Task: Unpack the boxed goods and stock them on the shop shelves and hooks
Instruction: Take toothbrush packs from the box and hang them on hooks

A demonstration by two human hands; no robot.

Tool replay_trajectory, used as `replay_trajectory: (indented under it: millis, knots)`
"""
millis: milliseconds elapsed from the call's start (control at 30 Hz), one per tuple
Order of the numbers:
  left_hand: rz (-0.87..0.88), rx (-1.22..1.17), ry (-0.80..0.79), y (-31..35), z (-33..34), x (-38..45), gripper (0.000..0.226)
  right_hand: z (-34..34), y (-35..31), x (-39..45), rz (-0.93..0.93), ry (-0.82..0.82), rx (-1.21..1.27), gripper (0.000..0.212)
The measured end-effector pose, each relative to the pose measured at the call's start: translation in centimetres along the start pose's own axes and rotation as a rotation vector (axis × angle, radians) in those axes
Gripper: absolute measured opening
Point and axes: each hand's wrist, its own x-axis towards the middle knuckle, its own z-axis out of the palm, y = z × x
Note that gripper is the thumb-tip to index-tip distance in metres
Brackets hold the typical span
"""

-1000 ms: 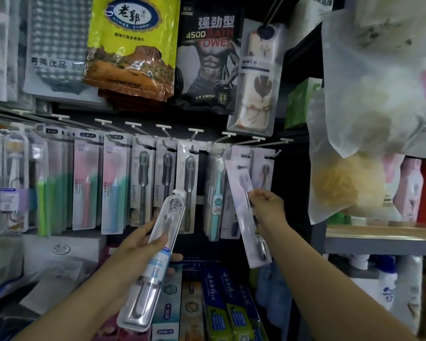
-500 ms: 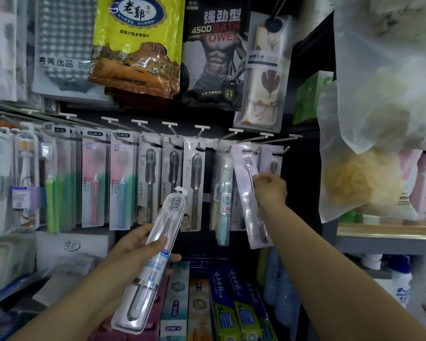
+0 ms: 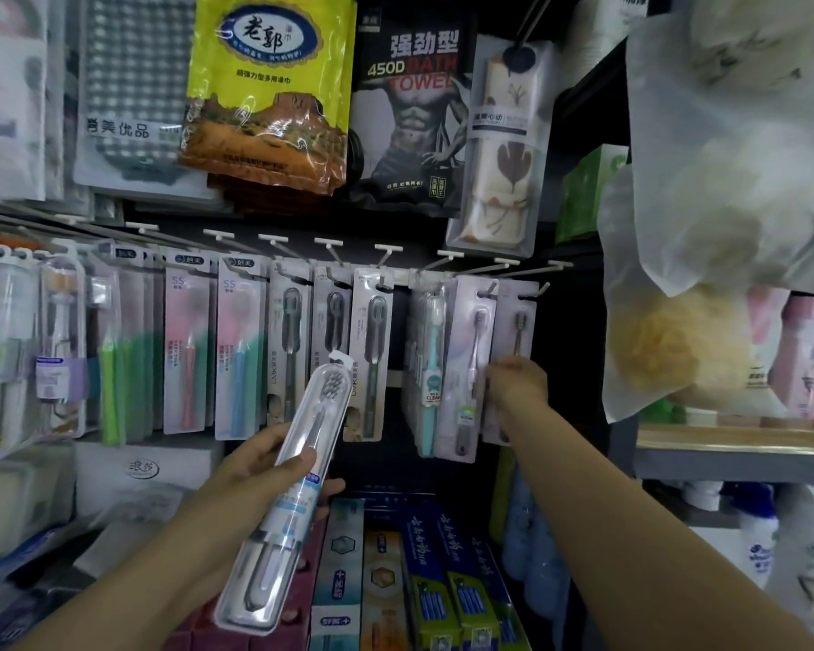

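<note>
Toothbrush case (image 3: pixel 286 500), clear, one grey brush inside, sits gripped in my left hand (image 3: pixel 255 481). My right hand (image 3: pixel 518 382) pinches a hanging toothbrush pack (image 3: pixel 466 364).

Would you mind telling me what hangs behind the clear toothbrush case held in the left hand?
Behind the clear toothbrush case in the left hand hang carded dark toothbrushes; the case's top covers their lower parts. Toothpaste boxes stand below. What the hand itself hides cannot be seen.

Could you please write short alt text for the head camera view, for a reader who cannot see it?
A person's right hand reaches up to a pale carded toothbrush pack hanging on a white wall hook, while the left hand holds a clear plastic toothbrush case tilted upward. Rows of hanging toothbrush packs and boxed toothpaste surround them.
</note>
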Motion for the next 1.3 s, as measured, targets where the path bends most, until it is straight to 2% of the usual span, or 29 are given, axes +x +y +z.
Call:
replay_trajectory:
  millis: [67, 100, 200, 267, 367, 467, 567, 733, 900, 1067, 1233, 1300]
  knots:
    - [0.001, -0.014, -0.002, -0.1, 0.4, -0.2, 0.029, -0.5, 1.0, -1.0, -0.01, -0.031, -0.036, 0.03]
    - [-0.006, -0.027, -0.002, -0.2, 0.6, -0.1, 0.028, -0.8, 1.4, -2.0, -0.034, -0.033, -0.048, 0.034]
    - [-0.015, -0.067, -0.015, -0.8, 0.9, 0.5, 0.032, -1.3, 2.5, -5.6, -0.174, -0.074, -0.072, 0.021]
    - [-0.006, -0.076, 0.01, -1.4, 1.2, 0.7, 0.03, -1.3, 2.8, -8.3, -0.215, -0.223, -0.096, 0.01]
    - [-0.004, -0.09, 0.002, -2.0, 1.6, 0.8, 0.03, -1.6, 2.5, -12.4, -0.226, -0.512, -0.14, 0.008]
    - [0.019, -0.072, -0.039, -2.4, 2.1, 0.4, 0.03, -1.7, 2.3, -15.5, -0.234, -0.663, -0.184, 0.007]
    - [0.055, -0.09, -0.043, -2.8, 2.3, 0.0, 0.029, -1.1, 2.6, -17.5, -0.207, -0.727, -0.194, 0.005]
    - [0.063, -0.177, -0.007, -3.0, 1.0, -0.4, 0.032, 0.5, 3.3, -18.8, -0.093, -0.815, -0.103, 0.02]
    - [0.046, -0.169, 0.0, -2.8, -2.7, -1.3, 0.032, 3.2, 4.0, -20.5, -0.02, -1.0, 0.025, 0.023]
    - [0.072, 0.001, 0.107, -2.3, -8.8, -2.6, 0.025, 7.7, 4.1, -23.4, -0.116, -1.082, -0.088, 0.016]
    - [0.059, 0.119, 0.358, -1.6, -17.0, -3.7, 0.018, 12.8, 3.2, -25.4, -0.193, -1.118, -0.179, 0.009]
    - [0.066, 0.103, 0.445, -1.0, -19.9, -4.2, 0.015, 15.1, 2.9, -26.1, -0.221, -1.118, -0.216, 0.016]
